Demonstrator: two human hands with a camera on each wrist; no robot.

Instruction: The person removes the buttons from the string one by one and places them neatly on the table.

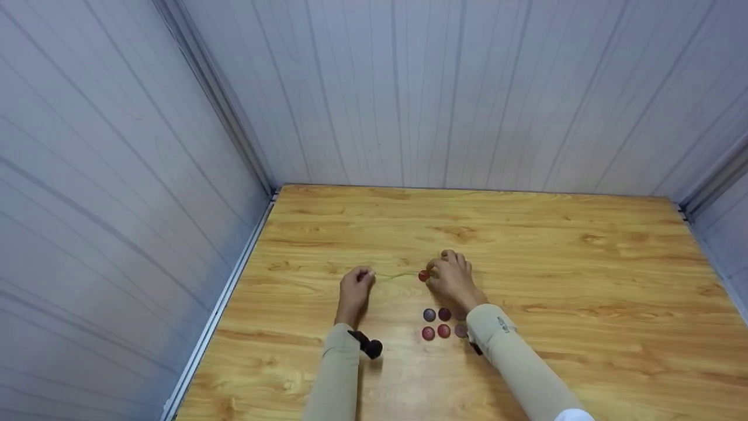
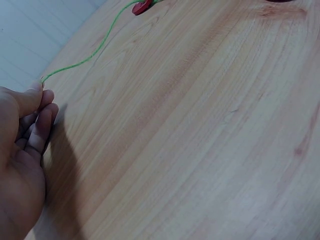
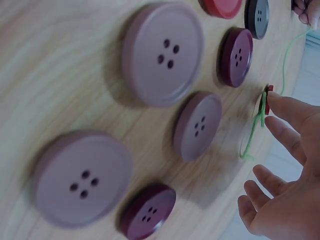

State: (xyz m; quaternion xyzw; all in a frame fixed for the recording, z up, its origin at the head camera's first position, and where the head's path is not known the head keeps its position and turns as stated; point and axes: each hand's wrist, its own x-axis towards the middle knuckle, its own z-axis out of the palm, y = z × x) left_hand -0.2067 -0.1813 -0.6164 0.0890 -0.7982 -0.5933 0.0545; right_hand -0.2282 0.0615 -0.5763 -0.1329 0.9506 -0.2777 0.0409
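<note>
Between the thumb and fingertips of my left hand [image 1: 355,292] is one end of a thin green string [image 2: 102,44]. The string runs across to a red button [image 1: 423,275], which it passes through. My right hand [image 1: 454,282] pinches this button at its edge with thumb and index finger, its other fingers spread apart. In the right wrist view, a doubled bit of the green string [image 3: 262,107] hangs at the button's near face, and its tail trails down toward the tabletop.
Nearer the body, several loose four-holed buttons lie on the wooden table [image 1: 584,292]: a grey one [image 1: 429,315], a dark maroon one [image 1: 444,314], red ones [image 1: 428,333] and mauve ones [image 3: 164,54]. The right sleeve [image 1: 520,356] hides some. Pale panel walls [image 1: 444,93] surround the table.
</note>
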